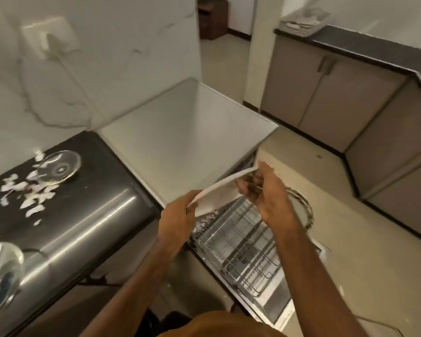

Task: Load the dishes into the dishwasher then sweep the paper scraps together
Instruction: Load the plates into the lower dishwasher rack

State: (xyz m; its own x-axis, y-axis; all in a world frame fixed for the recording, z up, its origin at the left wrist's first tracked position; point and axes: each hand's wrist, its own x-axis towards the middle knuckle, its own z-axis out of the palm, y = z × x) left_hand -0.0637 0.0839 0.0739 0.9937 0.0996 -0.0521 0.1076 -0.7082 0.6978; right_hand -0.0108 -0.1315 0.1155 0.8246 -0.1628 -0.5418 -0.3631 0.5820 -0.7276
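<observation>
I hold a white plate (pixel 219 194) on edge above the open dishwasher. My left hand (pixel 178 218) grips its lower left rim and my right hand (pixel 263 190) grips its upper right rim. Below the plate lies the wire rack (pixel 243 254) of the white dishwasher (pixel 180 132), pulled out over the floor. White paper scraps (pixel 27 188) lie scattered on the dark counter (pixel 88 215) at the left. A clear glass dish (pixel 60 167) sits among them, and another glass dish (pixel 1 266) stands at the counter's near left.
A wall socket with a plugged-in cord (pixel 50 37) is at the upper left. Grey cabinets (pixel 338 93) under a dark worktop run along the right. Beige floor (pixel 350 215) lies between them and the dishwasher. A round metal object (pixel 306 210) sits behind my right wrist.
</observation>
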